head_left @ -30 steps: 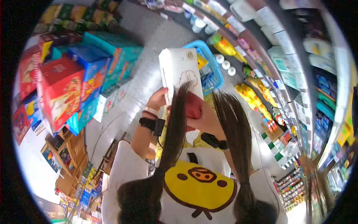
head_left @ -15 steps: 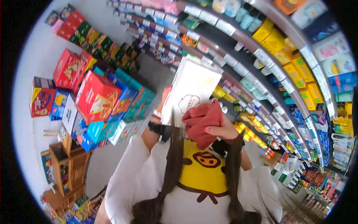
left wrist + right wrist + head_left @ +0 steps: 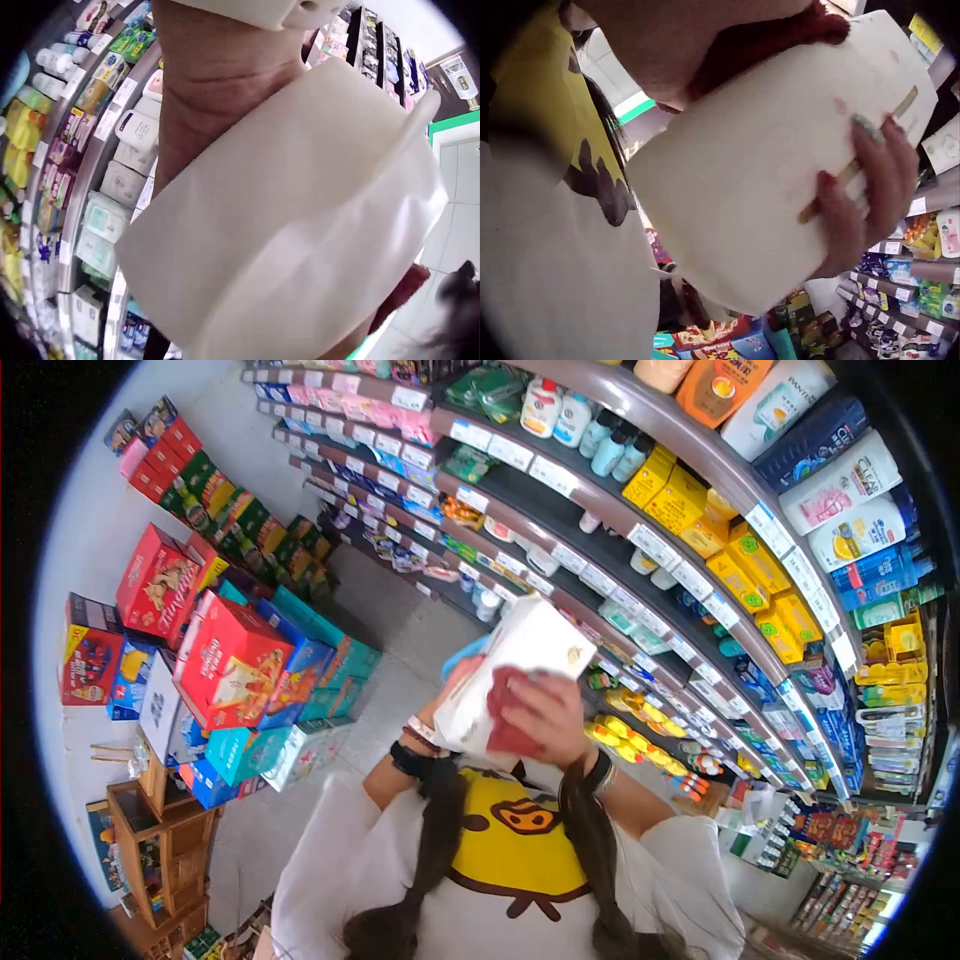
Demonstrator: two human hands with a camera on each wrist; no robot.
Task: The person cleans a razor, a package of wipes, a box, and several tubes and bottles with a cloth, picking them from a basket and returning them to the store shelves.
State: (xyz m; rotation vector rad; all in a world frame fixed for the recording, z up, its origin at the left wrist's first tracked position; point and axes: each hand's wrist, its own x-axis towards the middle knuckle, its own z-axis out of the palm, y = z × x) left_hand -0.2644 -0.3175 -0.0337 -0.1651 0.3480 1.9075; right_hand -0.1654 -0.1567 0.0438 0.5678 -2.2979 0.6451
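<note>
Cloth [image 3: 508, 738] in dark red lies bunched between the right grip [image 3: 545, 718] and the face of a white pack [image 3: 532, 635], near the middle of the head view. The right grip, a bare hand, holds the cloth with bent fingers spread across it, pressing it to the pack; that spread probably keeps the soft folds from slipping and brings them flat against the surface.

The left grip [image 3: 457, 682] grasps the pack from its other side. In the right wrist view its fingers [image 3: 841, 217] curl over the pack's side, close to a narrow tan strip [image 3: 850, 172], while the broad white face is uncovered. Holding it there seems meant to carry the weight and brace it against the push of the other hand, leaving the opposite face within reach. The pack is held up tilted in front of the yellow-printed shirt [image 3: 505, 840], near the body, likely because that steadies both arms and keeps the face in easy sight.

A blue item, mostly hidden, shows just behind the left grip. Shelves [image 3: 690, 575] of bottles and yellow boxes [image 3: 672, 495] run down the right side, their price labels turned outward, presumably for reading from the aisle. Red boxes [image 3: 232, 662] are stacked at left, printed sides facing out.
</note>
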